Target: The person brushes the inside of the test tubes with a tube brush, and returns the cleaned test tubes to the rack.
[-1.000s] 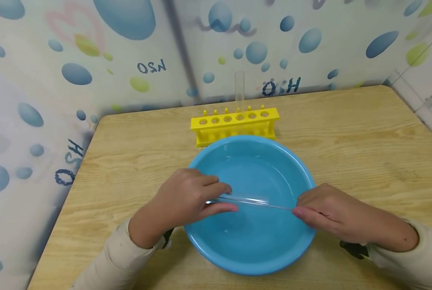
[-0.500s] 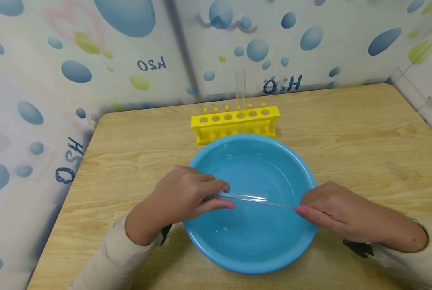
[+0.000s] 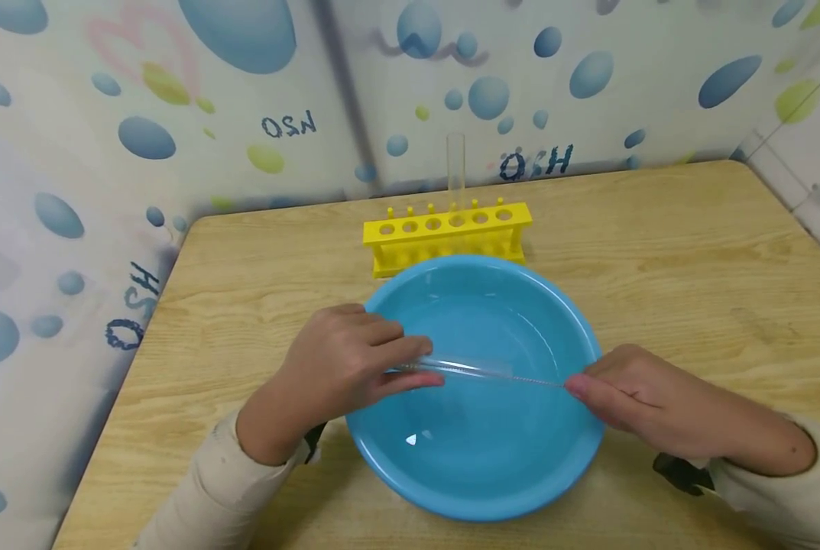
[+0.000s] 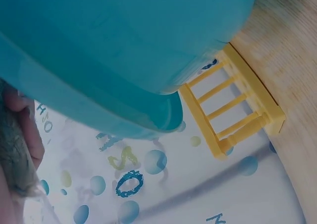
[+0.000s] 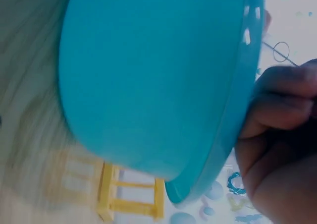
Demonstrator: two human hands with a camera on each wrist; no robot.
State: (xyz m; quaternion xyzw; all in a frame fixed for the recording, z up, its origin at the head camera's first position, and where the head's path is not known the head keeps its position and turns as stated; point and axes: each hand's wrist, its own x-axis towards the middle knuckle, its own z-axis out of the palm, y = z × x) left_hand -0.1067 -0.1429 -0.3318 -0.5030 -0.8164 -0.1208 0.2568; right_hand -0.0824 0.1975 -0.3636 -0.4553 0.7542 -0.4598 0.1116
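In the head view my left hand (image 3: 344,359) grips a clear glass test tube (image 3: 474,370) over the blue basin (image 3: 478,513), its mouth pointing right. A thin twisted-wire handle, apparently of a test tube brush (image 3: 543,381), comes out of the tube's mouth. Between thumb and curled fingers, my right hand (image 3: 633,393) pinches the wire's outer end at the basin's right rim. The brush's far end is mostly hidden by my left fingers. In the right wrist view the wire (image 5: 290,59) runs through the round mouth of the tube, beside my curled right fingers (image 5: 280,110).
Behind the basin stands a yellow test tube rack (image 3: 447,233), with another clear test tube (image 3: 455,168) upright on it. Everything stands on a wooden table (image 3: 691,267) against a wall (image 3: 354,69) printed with blue and green drops.
My right hand has shifted a little to the right with the wire end. The tube and left hand have moved slightly left and up; both hands keep their hold.
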